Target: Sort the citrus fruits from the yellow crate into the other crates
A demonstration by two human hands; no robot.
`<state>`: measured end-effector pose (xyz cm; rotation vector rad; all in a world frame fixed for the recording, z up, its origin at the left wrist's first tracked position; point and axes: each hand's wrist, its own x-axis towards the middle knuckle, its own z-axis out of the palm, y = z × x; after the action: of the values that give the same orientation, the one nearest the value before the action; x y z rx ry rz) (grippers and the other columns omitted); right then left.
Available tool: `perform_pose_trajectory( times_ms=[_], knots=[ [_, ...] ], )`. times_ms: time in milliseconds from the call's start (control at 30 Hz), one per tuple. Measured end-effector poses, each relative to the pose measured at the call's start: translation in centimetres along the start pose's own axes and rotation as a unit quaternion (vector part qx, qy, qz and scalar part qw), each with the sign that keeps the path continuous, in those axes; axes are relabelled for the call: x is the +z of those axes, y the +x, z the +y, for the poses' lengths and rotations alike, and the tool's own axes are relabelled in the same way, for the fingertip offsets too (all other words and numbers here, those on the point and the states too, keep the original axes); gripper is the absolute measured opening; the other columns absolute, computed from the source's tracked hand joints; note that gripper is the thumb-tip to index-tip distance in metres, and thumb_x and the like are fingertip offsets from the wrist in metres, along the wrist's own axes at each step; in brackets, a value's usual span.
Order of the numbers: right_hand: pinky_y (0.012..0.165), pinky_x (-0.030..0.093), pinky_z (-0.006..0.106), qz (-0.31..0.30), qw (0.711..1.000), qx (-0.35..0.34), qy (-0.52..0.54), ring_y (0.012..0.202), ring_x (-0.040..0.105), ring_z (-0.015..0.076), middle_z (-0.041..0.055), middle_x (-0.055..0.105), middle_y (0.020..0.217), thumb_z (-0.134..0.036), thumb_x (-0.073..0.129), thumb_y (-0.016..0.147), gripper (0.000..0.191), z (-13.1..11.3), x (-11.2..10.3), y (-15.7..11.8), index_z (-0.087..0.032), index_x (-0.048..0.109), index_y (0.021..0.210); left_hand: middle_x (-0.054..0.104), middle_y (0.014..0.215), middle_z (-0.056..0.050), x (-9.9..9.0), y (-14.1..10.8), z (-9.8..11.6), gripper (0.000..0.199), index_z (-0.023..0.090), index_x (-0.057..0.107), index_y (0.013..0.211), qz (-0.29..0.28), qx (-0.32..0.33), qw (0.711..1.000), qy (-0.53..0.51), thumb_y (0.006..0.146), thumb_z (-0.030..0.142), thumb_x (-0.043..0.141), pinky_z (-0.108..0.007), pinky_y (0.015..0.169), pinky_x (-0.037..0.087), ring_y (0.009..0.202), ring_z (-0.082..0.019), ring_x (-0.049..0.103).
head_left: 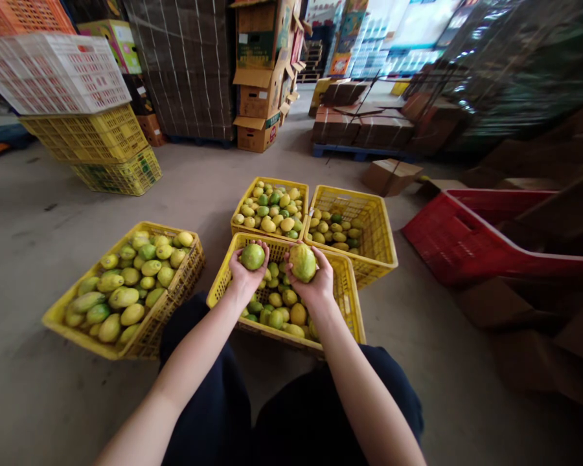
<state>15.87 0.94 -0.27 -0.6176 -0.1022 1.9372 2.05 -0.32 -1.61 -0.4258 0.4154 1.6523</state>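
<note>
Left hand (244, 277) cups 1 round green fruit (252, 257); right hand (320, 283) grips 1 larger yellow-green fruit (302, 262). Both fruits are held over the near yellow crate (341, 291), part-filled with loose fruit (298, 314). 2 rear crates (372, 217) stand just behind, 1 heaped crate (175, 307) at left.

Green fruit (252, 257) in the left hand (245, 277), yellow-green fruit (303, 262) in the right hand (320, 283), above a yellow crate (342, 288)

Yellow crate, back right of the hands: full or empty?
Partly filled: lemons lie low in the yellow crate, its inner walls showing above them.
</note>
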Motion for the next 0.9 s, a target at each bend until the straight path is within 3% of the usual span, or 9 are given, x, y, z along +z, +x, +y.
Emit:
perform_pose_trajectory(
  times_ms=[367, 533, 900],
  knots=[
    [0.045, 0.051, 0.024, -0.058, 0.998, -0.003, -0.013, 0.064, 0.068, 0.0173, 0.0037, 0.074, 0.085, -0.023, 0.059, 0.074, 0.023, 0.1, -0.3, 0.2, -0.017, 0.065, 0.095, 0.069, 0.092, -0.009, 0.7, -1.5, 0.1, 0.021, 0.015, 0.066, 0.085, -0.149, -0.014, 0.987, 0.059, 0.082, 0.021, 0.047, -0.030, 0.077, 0.057, 0.094, -0.019, 0.067],
    [0.044, 0.051, 0.023, -0.059, 0.998, 0.001, -0.015, 0.065, 0.068, 0.0172, 0.0030, 0.074, 0.085, -0.025, 0.060, 0.074, 0.022, 0.1, -0.4, 0.3, -0.017, 0.064, 0.094, 0.063, 0.077, -0.005, 1.0, -2.2, 0.2, 0.020, 0.014, 0.065, 0.080, -0.120, -0.037, 0.989, 0.077, 0.083, 0.023, 0.048, -0.027, 0.072, 0.056, 0.074, -0.013, 0.063],
    [0.044, 0.051, 0.024, -0.040, 0.999, 0.000, -0.014, 0.063, 0.068, 0.0171, 0.0031, 0.074, 0.083, -0.024, 0.057, 0.076, 0.022, 0.1, -0.1, 0.0, -0.018, 0.064, 0.096, 0.059, 0.073, -0.005, 0.8, -2.1, 0.3, 0.024, 0.014, 0.064, 0.074, -0.138, -0.068, 0.985, 0.077, 0.084, 0.025, 0.046, -0.024, 0.066, 0.055, 0.071, -0.012, 0.060]
  ],
)
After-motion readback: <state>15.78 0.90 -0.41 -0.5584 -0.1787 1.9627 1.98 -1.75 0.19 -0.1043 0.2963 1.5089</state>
